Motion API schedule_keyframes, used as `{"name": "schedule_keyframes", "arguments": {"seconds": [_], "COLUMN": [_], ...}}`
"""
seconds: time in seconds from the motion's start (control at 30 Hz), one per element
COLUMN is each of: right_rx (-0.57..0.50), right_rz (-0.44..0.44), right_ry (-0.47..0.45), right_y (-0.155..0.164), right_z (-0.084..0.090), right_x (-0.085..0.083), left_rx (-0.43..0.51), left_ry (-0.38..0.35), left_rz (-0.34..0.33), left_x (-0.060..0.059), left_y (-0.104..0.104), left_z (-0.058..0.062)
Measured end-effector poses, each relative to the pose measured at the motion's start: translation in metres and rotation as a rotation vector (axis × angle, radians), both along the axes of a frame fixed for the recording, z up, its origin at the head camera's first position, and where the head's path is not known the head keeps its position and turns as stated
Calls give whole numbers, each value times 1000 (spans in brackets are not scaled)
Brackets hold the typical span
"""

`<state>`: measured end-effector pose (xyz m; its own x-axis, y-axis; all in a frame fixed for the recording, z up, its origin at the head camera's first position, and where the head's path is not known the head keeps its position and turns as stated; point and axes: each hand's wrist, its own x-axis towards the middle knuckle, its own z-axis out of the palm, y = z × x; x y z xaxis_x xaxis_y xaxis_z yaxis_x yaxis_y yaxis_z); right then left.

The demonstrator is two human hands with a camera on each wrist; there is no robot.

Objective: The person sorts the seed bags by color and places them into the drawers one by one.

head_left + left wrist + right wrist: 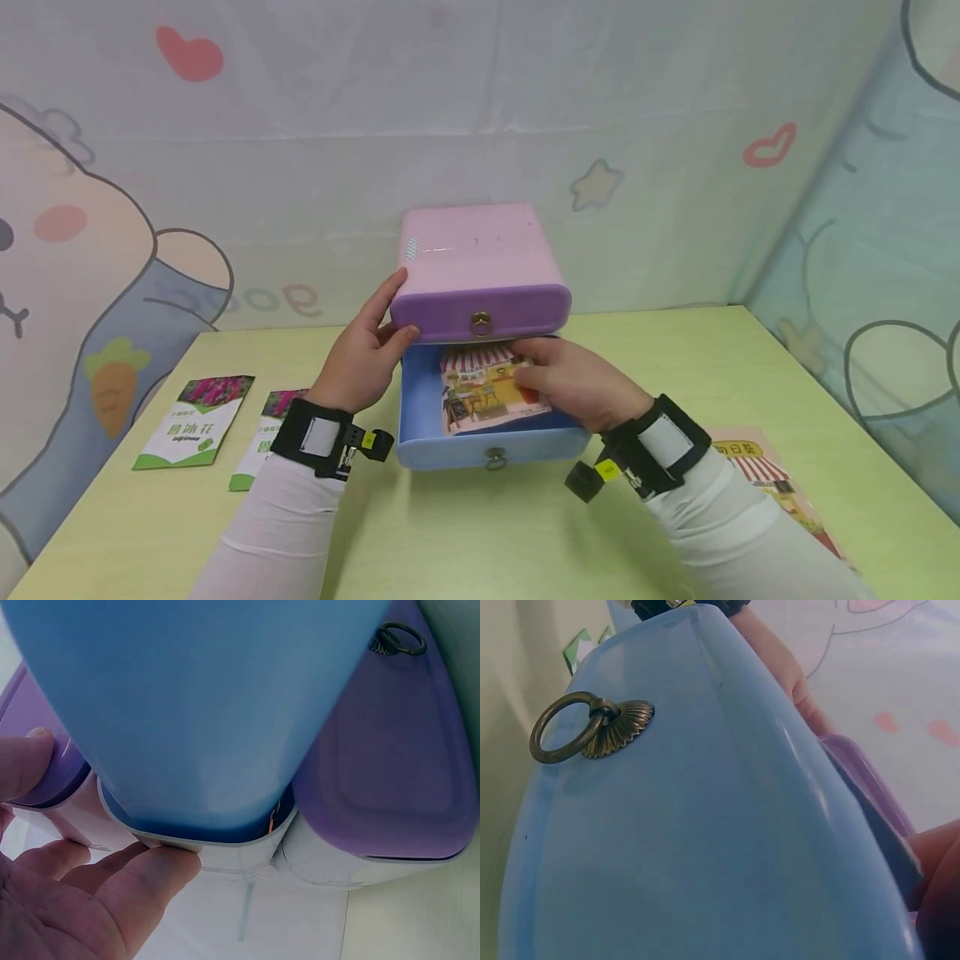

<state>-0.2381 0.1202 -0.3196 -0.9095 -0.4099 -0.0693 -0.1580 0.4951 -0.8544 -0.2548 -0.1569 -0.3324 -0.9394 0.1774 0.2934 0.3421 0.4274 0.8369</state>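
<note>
A pink drawer cabinet (472, 242) stands at the back of the table, its purple top drawer (525, 310) closed. Below that, a light blue drawer (442, 452) is pulled out. My left hand (354, 367) rests against the cabinet's left side, fingers along the wall and thumb on the purple front's lower corner. Inside the blue drawer lies an illustrated seed packet (480, 396) with a striped awning. My right hand (581, 385) reaches over the drawer's right side and pinches that packet's right edge. In the right wrist view, the blue front (675, 825) hides most of the right hand.
Two green-and-white flower seed packets (187, 429) lie on the table's left. Another awning-printed packet (780, 483) lies at the right, partly behind my sleeve. A purple lower drawer (405, 750) shows in the left wrist view. Behind the cabinet hangs a printed cloth (337, 167).
</note>
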Motion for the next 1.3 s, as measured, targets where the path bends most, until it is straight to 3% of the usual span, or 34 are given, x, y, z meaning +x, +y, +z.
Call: {"name": "schedule_keyframes", "arguments": {"seconds": [0.33, 1.03, 1.3], "right_rx": [57, 70, 29], "right_rz": [36, 32, 55], "right_ry": [3, 12, -19], "right_y": [-1, 2, 3], "right_z": [2, 5, 6], "right_x": [1, 5, 5], "left_rx": [-2, 13, 13], "left_ry": [-4, -5, -2], "left_rz": [-1, -19, -21], "left_x": [0, -2, -2], "left_y": [0, 0, -1], "left_z": [0, 0, -1]}}
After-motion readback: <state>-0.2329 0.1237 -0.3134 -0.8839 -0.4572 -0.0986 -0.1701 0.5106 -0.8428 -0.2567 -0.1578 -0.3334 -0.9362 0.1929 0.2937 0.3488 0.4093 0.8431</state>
